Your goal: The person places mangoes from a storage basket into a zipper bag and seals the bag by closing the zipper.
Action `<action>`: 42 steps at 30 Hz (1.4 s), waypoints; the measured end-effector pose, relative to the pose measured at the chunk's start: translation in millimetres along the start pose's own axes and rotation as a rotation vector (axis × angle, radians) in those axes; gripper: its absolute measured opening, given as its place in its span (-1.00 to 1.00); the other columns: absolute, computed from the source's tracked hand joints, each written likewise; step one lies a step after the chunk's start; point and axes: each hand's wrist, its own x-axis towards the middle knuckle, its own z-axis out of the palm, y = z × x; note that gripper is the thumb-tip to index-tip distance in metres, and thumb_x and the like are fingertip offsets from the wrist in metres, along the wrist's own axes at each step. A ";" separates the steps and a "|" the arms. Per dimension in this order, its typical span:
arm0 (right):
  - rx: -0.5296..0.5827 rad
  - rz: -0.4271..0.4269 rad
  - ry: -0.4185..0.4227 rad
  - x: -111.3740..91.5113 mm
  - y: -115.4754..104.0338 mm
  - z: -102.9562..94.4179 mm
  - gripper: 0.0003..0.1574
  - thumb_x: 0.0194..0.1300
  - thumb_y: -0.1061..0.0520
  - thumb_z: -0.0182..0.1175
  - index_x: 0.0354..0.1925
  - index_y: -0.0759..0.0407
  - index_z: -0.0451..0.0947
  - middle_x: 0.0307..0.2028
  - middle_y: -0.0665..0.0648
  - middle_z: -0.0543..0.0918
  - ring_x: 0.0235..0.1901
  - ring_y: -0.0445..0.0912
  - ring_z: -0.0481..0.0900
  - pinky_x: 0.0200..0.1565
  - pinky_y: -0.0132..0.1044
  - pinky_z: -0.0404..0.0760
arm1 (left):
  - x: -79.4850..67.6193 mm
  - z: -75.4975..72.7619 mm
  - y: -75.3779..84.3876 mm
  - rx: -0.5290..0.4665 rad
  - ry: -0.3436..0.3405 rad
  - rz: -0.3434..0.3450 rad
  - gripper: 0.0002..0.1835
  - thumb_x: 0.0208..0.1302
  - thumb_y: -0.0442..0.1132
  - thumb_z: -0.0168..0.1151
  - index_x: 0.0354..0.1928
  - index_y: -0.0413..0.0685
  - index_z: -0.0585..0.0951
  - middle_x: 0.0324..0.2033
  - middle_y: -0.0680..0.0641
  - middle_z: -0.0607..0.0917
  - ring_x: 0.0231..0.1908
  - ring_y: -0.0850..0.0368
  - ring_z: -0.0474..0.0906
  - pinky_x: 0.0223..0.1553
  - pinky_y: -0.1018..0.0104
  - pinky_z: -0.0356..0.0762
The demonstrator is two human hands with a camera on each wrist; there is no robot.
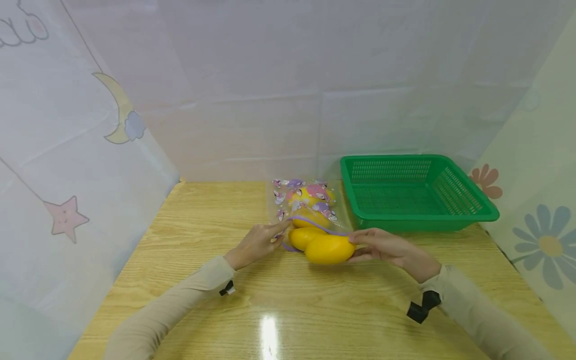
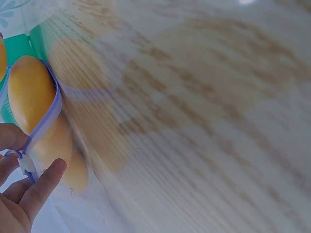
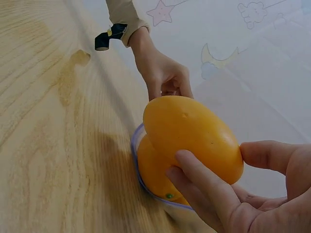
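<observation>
In the head view my right hand (image 1: 392,249) holds a yellow mango (image 1: 330,249) at the mouth of a clear printed zip bag (image 1: 279,199). The right wrist view shows its thumb and fingers on either side of that mango (image 3: 192,133). My left hand (image 1: 255,245) pinches the bag's purple-edged mouth at its left side, close to the white zip slider (image 2: 25,165) in the left wrist view. Another mango (image 1: 302,237) lies in the bag's opening, and more yellow fruit (image 1: 310,218) sits deeper inside, partly hidden by the print.
A green plastic basket (image 1: 416,218) stands to the right of the bag, near the back wall. All this rests on a wood-grain table (image 1: 198,220). Printed cloth walls (image 1: 252,125) enclose the back and both sides.
</observation>
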 end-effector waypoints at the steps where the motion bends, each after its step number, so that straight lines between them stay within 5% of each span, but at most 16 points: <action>1: 0.007 0.004 0.002 0.5 1.4 0.8 -0.73 0.52 0.23 0.02 0.04 0.31 0.58 0.04 0.27 0.52 -0.03 0.12 0.61 0.18 0.11 0.41 | -0.1 0.1 0.1 -0.002 0.002 0.001 -0.41 0.13 -0.55 0.36 0.26 -0.37 0.48 -0.16 -0.29 0.74 -0.78 0.46 0.08 -0.67 0.67 0.28; 15: 0.048 0.020 0.003 6.0 14.2 13.1 -0.68 0.51 0.31 -0.04 0.09 0.46 0.51 0.09 0.29 0.38 -0.07 0.13 0.60 0.12 0.08 0.50 | -0.8 -1.0 1.1 0.006 0.007 0.004 -0.42 0.15 -0.53 0.36 0.25 -0.37 0.48 -0.28 -0.24 0.76 -0.76 0.48 0.01 -0.71 0.63 0.24; 24: 0.076 0.016 -0.009 8.5 17.8 18.9 -0.71 0.50 0.31 -0.02 0.03 0.45 0.54 -0.03 0.28 0.54 -0.07 0.12 0.61 0.14 0.10 0.47 | -0.1 -1.4 1.4 0.003 -0.006 -0.020 -0.42 0.16 -0.54 0.35 0.26 -0.36 0.48 -0.28 -0.23 0.76 -0.78 0.43 0.06 -0.70 0.63 0.23; 42: 0.186 0.018 0.157 18.2 17.8 35.0 -0.74 0.50 0.35 -0.02 -0.18 0.36 0.62 -0.06 0.29 0.54 -0.11 0.08 0.63 0.10 0.02 0.53 | -1.6 -2.1 2.1 0.010 0.016 0.005 -0.34 0.14 -0.54 0.36 0.32 -0.30 0.41 -0.45 -0.14 0.74 -0.76 0.49 -0.03 -0.74 0.61 0.14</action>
